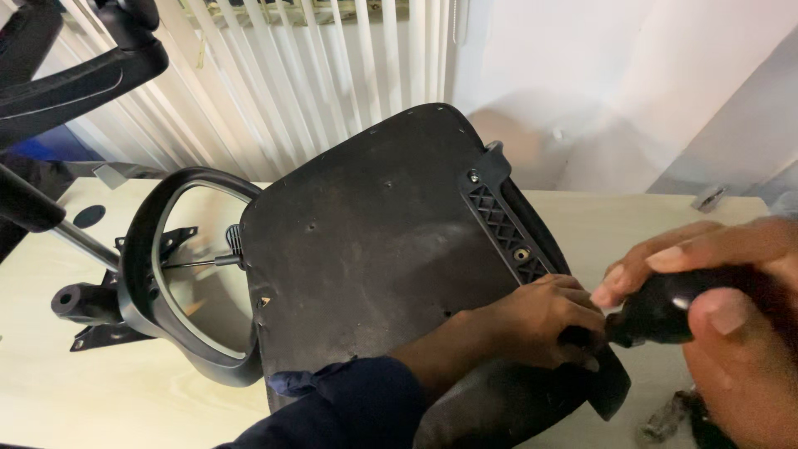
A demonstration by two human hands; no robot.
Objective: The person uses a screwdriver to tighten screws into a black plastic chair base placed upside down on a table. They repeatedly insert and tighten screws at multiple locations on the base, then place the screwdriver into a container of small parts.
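Note:
An upturned black chair seat [374, 241] lies on a pale table [50, 366], its dusty flat underside facing up. A black ribbed armrest bracket [504, 223] runs along its right edge. My left hand [544, 320] reaches across from a dark blue sleeve [349, 407] and rests closed on the bracket's near end. My right hand [731, 316] grips the black bulbous handle of a screwdriver [661, 309], whose tip points at the bracket just under my left fingers; the tip itself is hidden.
A black loop armrest [179, 274] stays fixed to the seat's left side. Beside it lies a chair mechanism with a metal rod [83, 241]. Another black chair part [75, 75] hangs at top left. White vertical blinds [316, 75] and a wall stand behind the table.

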